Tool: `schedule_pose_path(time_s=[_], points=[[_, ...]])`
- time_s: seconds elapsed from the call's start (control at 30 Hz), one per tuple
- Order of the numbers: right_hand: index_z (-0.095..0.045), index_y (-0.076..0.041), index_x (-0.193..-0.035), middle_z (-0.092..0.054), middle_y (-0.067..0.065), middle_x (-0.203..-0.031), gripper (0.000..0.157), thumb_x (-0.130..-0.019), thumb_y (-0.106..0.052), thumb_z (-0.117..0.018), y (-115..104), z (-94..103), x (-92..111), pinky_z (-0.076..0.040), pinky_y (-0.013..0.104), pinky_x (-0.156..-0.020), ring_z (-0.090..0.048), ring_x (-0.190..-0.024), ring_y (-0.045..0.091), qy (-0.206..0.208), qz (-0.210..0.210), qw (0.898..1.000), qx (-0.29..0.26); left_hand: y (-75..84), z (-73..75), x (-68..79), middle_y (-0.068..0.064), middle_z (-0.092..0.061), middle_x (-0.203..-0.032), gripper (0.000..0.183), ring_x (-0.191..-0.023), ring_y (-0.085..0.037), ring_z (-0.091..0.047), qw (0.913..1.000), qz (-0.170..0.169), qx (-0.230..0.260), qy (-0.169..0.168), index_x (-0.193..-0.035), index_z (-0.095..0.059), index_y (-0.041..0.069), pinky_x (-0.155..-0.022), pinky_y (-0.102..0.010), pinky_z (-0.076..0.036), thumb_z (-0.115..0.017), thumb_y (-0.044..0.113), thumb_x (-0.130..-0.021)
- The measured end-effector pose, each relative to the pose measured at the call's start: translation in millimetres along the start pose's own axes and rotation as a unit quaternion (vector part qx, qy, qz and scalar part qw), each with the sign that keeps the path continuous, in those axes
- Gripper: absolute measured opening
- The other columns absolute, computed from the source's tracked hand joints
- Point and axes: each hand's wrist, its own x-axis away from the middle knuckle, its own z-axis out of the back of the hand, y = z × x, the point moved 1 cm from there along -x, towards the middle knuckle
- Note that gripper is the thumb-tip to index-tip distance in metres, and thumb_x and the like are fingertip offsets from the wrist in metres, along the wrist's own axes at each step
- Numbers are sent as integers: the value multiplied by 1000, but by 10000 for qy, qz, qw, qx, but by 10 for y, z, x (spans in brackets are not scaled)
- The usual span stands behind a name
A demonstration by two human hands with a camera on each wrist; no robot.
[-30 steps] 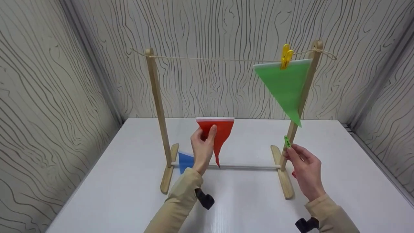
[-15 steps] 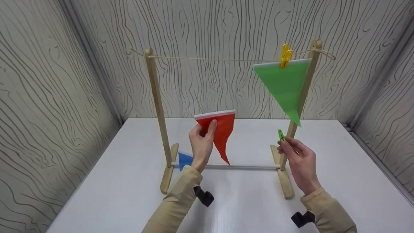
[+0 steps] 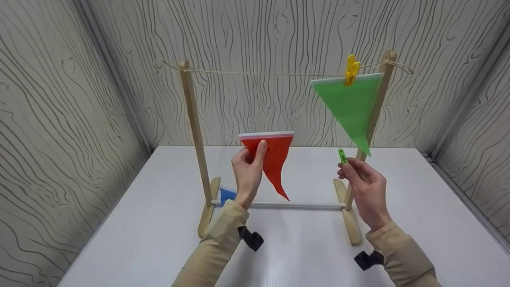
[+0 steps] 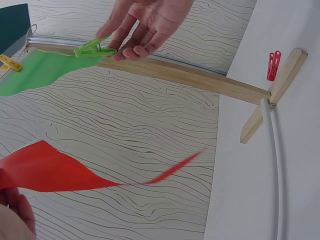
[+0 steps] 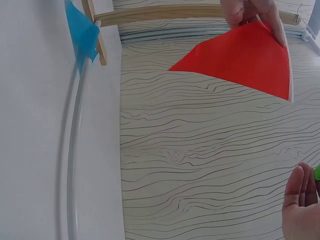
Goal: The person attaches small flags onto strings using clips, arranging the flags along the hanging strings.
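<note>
My left hand [image 3: 248,171] pinches a red pennant flag [image 3: 275,159] between thumb and fingers, just under its white top edge. The flag's tip hangs down to the right, below the string [image 3: 255,73]. Over on the right, my right hand [image 3: 366,187] holds a small green clothespin [image 3: 342,156] upright between thumb and fingertips. In the left wrist view the green clothespin [image 4: 94,48] shows side-on. A green pennant [image 3: 350,103] hangs from the string's right end under yellow clothespins [image 3: 352,71].
Two wooden posts [image 3: 194,131] carry the string, joined low down by a white rod [image 3: 295,205]. A blue pennant [image 5: 82,32] lies over the rod's left end, partly behind my left arm. A red clothespin [image 4: 273,65] is on the table by the right foot.
My left hand has raised the red flag, and its tip has swung right. My right hand has moved up and left with the green clothespin.
</note>
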Motion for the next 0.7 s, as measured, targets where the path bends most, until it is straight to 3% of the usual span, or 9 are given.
schedule_pose_path(time_s=[0.17,0.37,0.7], points=[[-69,-6,-113,-72,1,-99,21,-100,3,-55,-43,-76,-52,-57,21,-88,-68,-89,11,-45,122,9999,-41,67,-2,-21,-18,-75,-110,27,-95,-24,-72,9998,91,-28,152,-114,-71,-1,-84,-38,-63,-66,21,-98],[-70,-6,-112,-73,3,-99,20,-99,2,-57,-80,-149,-111,-57,22,-86,-68,-88,11,-123,196,9997,-95,122,21,-42,-19,-75,-105,22,-91,-25,-72,9995,-96,-201,212,-107,-73,-2,-81,-37,-63,-68,17,-96],[-71,-9,-110,-74,1,-98,22,-99,3,-57,-144,-256,-201,-57,21,-85,-69,-88,11,-171,266,9994,-154,186,60,-82,-20,-75,-106,26,-92,-26,-73,9990,-341,-197,234,-117,-69,-1,-81,-36,-63,-68,14,-96]])
